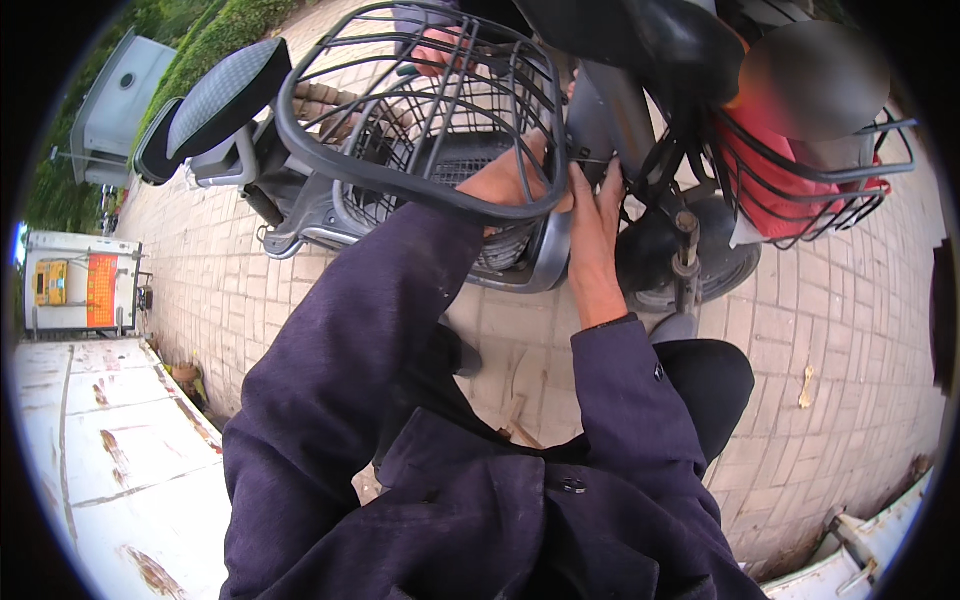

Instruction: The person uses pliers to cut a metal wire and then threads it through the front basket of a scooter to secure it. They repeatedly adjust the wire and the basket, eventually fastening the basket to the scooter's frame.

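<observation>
A black wire bicycle basket (430, 187) with a thick rim hangs on the front of a dark electric bike. My left hand (508, 178) reaches in behind the rim, its fingers curled near the basket's right side and the bike's grey front panel (607, 105); bars hide what they hold. My right hand (597, 235) rises beside the rim, fingers stretched upward and apart, touching the panel's lower area. A thin pale strand runs by its fingertips; whether it is held I cannot tell. Another person's hand (440, 50) rests at the basket's far side.
A second bike's basket (800, 190) with red cloth stands to the right, above a black wheel (715, 255). A padded grey seat (228, 98) lies left. Brick paving (800, 330) spreads below. White rusty panels (130, 450) flank the left; a hedge (225, 45) lies beyond.
</observation>
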